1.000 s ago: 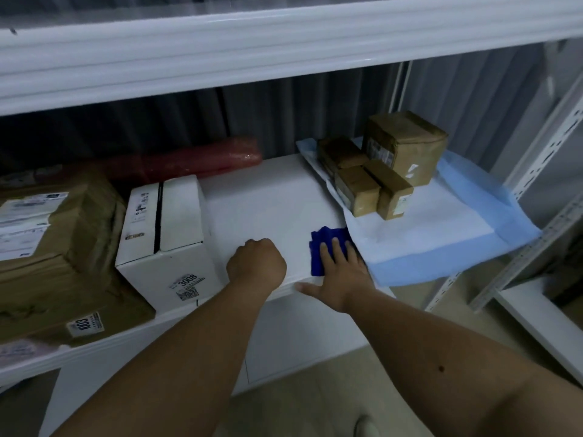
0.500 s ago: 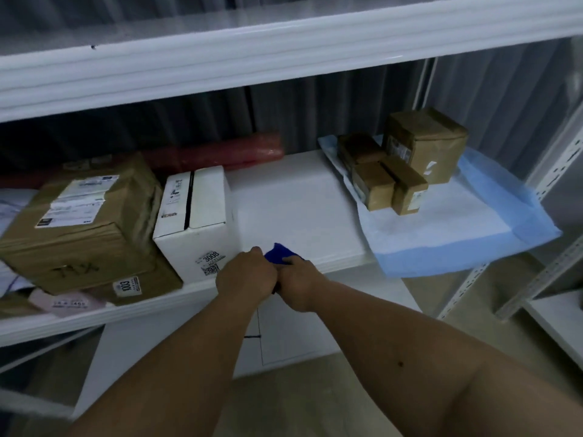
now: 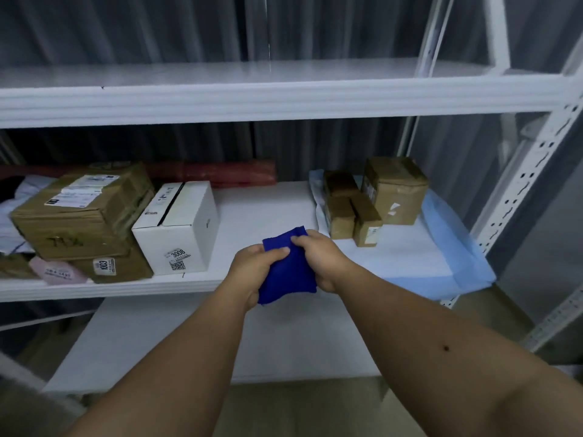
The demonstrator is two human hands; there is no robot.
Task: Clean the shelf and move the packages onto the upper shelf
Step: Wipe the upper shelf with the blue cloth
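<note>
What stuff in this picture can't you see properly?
All in the head view:
- Blue cloth: its edges are covered by the left hand and right hand gripping it.
- Red roll: its left part is hidden behind the brown boxes.
- White box: the small label print is too blurry to read.
- Pink packet: partly tucked under a box.

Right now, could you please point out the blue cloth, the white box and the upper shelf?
blue cloth (image 3: 288,266): head view, middle of the fabric.
white box (image 3: 184,238): head view, front face.
upper shelf (image 3: 284,100): head view, front edge.
</note>
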